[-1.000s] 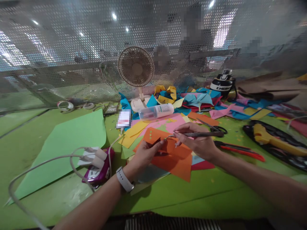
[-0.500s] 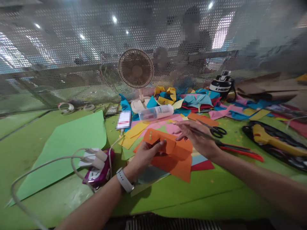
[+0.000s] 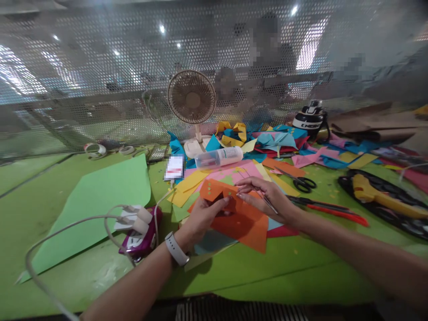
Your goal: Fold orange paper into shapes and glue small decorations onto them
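My left hand (image 3: 203,216) is closed on a folded orange paper piece (image 3: 219,192) with small green dots, held just above a stack of orange sheets (image 3: 245,225). A white watch sits on that wrist. My right hand (image 3: 267,198) pinches thin metal tweezers (image 3: 267,203), their tip at the top edge of the folded orange piece. Both hands meet over the coloured paper pile in the middle of the green table (image 3: 267,272).
A small fan (image 3: 191,100) and a clear glue bottle (image 3: 219,157) stand behind the hands. Black scissors (image 3: 299,180), a red-handled tool (image 3: 331,211) and a yellow glue gun (image 3: 377,194) lie right. A light green sheet (image 3: 96,196), purple power strip (image 3: 142,232) with cables lie left.
My right hand swung the tweezers away from the paper, then brought the tip back to the folded orange piece. The left hand kept holding the piece almost still.
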A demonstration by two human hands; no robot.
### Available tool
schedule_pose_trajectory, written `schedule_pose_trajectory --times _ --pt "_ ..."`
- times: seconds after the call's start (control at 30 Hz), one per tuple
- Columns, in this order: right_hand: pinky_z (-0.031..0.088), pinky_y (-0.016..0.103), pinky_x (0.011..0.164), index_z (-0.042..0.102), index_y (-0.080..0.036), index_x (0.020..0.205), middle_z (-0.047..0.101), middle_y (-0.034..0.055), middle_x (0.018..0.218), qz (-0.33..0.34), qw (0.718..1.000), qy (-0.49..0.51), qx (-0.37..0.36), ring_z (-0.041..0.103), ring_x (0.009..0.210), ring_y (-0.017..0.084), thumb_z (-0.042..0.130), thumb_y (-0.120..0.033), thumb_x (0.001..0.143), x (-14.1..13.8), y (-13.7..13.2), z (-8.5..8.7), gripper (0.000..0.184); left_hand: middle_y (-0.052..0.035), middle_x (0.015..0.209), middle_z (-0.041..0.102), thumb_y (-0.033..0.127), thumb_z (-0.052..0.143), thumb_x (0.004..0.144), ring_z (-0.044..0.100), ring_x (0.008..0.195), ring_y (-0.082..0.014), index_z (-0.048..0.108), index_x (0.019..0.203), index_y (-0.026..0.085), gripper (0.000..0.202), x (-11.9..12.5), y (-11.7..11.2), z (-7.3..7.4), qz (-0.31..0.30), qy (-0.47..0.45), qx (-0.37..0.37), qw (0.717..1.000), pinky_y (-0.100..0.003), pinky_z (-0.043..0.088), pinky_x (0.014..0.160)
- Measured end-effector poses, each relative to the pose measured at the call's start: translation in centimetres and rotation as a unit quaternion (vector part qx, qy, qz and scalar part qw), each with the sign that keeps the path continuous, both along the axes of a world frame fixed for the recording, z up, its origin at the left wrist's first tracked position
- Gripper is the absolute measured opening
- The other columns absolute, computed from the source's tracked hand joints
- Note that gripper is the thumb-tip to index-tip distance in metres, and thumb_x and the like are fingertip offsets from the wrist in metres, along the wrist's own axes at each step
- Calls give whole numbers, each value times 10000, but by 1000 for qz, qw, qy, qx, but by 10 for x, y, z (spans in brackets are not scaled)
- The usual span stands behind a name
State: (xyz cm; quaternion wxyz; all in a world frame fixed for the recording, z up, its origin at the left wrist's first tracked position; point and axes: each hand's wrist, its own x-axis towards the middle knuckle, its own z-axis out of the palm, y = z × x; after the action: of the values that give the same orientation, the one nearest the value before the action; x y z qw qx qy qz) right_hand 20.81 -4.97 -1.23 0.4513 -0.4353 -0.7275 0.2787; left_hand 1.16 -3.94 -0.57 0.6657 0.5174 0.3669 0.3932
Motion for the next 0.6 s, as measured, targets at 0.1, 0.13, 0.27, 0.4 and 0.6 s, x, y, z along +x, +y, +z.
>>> schedule_pose_trajectory --times 0.1,0.13,0.27,0.4,0.6 --pt "495 304 799 596 -207 1089 683 29 874 -16 1000 -2 -2 654 848 167 626 -313 832 -2 -3 1 280 -55 980 669 323 697 761 629 818 -180 646 971 189 255 0 0 0 -15 -5 17 1000 -292 527 693" --pt "491 299 799 596 -210 1088 682 24 869 -20 1000 -5 0 652 845 162 627 -306 831 -3 -5 2 276 -55 986 666 335 697 761 625 825 -179 643 976 191 265 0 0 0 -5 1 23 1000 -286 522 688" --pt "488 277 794 604 -220 1073 669 16 877 -22 999 -22 24 641 841 147 625 -278 831 -8 -11 4 250 -53 842 665 371 715 736 595 719 -151 642 842 147 258 0 -1 -1 47 55 47 996 -251 482 646" --pt "491 278 791 589 -214 1085 658 21 871 -19 1000 -8 22 633 843 151 613 -277 839 -12 -14 3 255 -51 820 664 348 720 733 588 712 -143 640 796 135 236 -1 -1 -1 61 59 55 995 -235 464 646" --pt "488 305 809 571 -206 1086 639 24 853 -12 999 50 15 622 828 155 609 -296 841 -6 -4 2 264 -77 941 677 381 719 740 637 748 -167 642 943 151 317 -2 1 -2 -4 30 27 999 -268 512 639"
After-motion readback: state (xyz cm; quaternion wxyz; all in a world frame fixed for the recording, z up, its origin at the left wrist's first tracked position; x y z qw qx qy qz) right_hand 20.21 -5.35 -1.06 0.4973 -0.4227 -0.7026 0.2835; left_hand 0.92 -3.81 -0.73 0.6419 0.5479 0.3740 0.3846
